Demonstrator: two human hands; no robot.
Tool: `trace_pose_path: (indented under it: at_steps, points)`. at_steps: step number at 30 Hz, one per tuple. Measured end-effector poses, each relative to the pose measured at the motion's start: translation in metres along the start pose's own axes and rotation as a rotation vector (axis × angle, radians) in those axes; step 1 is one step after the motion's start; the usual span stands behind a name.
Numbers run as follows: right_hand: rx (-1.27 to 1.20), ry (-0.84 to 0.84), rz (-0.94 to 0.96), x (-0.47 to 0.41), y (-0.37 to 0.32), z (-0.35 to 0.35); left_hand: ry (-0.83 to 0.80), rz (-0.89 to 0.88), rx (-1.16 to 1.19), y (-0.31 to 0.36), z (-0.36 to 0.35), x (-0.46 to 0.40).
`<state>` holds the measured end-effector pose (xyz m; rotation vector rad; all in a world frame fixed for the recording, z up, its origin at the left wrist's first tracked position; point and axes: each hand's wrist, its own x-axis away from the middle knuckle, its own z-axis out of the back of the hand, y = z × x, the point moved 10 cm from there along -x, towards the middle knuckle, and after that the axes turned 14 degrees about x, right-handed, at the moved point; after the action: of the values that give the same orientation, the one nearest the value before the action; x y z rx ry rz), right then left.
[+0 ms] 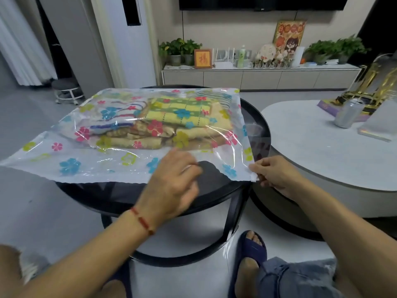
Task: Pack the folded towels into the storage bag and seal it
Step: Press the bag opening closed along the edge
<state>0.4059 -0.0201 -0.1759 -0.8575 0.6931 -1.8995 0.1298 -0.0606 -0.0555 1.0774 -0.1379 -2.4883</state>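
Both my hands work the storage bag edge: left hand presses flat, fingers together; right hand fingers pinch its corner.

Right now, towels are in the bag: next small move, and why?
Probably slide the left hand leftward along the storage bag's near edge, pressing it shut: the folded towels sit inside, and the right hand pinches that edge's right corner.
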Motion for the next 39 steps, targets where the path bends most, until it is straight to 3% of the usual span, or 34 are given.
trace_pose_path:
  at_steps: [3,6,8,14,18,23,26,30,35,39]
  points:
    - [-0.065,-0.027,-0.052,-0.002,0.0,0.0,-0.226,-0.024,-0.13,0.034,-0.072,-0.048]
    - [-0.12,-0.047,-0.079,-0.003,0.001,0.0,-0.344,0.11,-0.241,0.031,-0.123,-0.069]
    - [-0.106,-0.07,-0.1,-0.001,0.003,0.002,-0.295,0.147,-0.227,0.03,-0.133,-0.076]
    - [0.027,-0.04,0.047,0.004,-0.012,0.013,-0.175,0.005,-0.258,0.043,-0.148,-0.086]
    - [0.441,0.16,0.196,0.007,-0.032,0.037,-0.093,0.0,-0.216,0.04,-0.142,-0.095]
    - [0.609,0.242,0.313,0.012,-0.049,0.038,-0.148,0.07,-0.19,0.035,-0.138,-0.092]
    - [0.526,0.195,0.297,0.012,-0.044,0.041,-0.17,0.107,-0.153,0.027,-0.13,-0.084]
    - [0.232,0.102,0.171,0.009,-0.028,0.039,-0.17,0.144,-0.209,0.013,-0.117,-0.072]
    - [0.091,-0.101,0.045,0.019,-0.016,0.008,-0.194,0.139,-0.273,0.007,-0.123,-0.063]
    - [-0.075,-0.142,0.004,0.024,-0.012,0.004,-0.182,0.069,-0.301,0.014,-0.115,-0.064]
